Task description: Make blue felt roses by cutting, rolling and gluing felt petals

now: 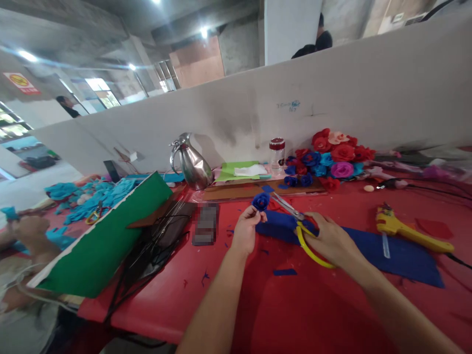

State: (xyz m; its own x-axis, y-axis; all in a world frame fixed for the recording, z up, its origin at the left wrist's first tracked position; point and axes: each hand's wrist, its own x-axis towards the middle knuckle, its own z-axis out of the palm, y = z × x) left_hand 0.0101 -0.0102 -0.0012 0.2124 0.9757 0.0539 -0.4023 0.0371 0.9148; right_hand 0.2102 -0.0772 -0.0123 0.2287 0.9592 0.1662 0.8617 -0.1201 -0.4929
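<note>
A small dark blue flower (pixel 261 201) is pinched between the thumb and fingers of my left hand (pixel 245 231). My right hand (pixel 332 241) holds scissors (pixel 311 248) with yellow handles; their blades are slightly apart and point up and left toward the flower. Beneath the scissors and my right hand, a long strip of dark blue material (pixel 400 258) stretches across the red table (pixel 280 314). Nearer me is a small blue scrap (pixel 285 272). A yellow glue gun (pixel 409 231) rests over the strip's right part.
Finished flowers (pixel 341 152) are heaped at the back right, beside a red-lidded jar (pixel 277 156). A metal jug (pixel 191 164), a phone (pixel 205 224) and a green board (pixel 106 241) stand or lie leftward. At far left, another person's hands (pixel 33 233) hold blue material.
</note>
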